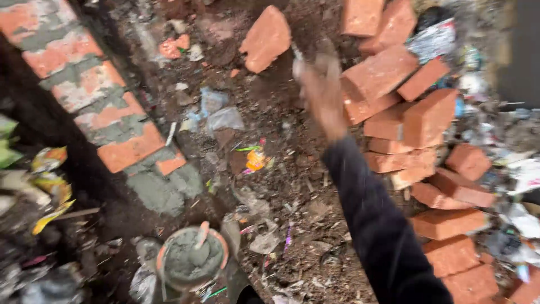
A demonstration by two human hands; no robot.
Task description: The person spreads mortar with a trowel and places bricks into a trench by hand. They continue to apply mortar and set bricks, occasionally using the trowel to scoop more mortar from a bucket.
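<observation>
My right hand (322,93), at the end of a dark sleeve, reaches out over the dirt toward the pile of red bricks (405,112). It is motion-blurred, its fingers look spread, and nothing shows in it. A broken piece of red brick (265,38) lies just up and left of the fingertips, apart from them. The nearest whole brick (379,73) is just right of the hand. My left hand is out of view.
A low course of bricks with grey mortar (95,101) runs diagonally at the left, a dark trench beside it. A round pan of wet mortar with a trowel in it (191,259) sits at the bottom. Plastic scraps and wrappers (256,159) litter the ground.
</observation>
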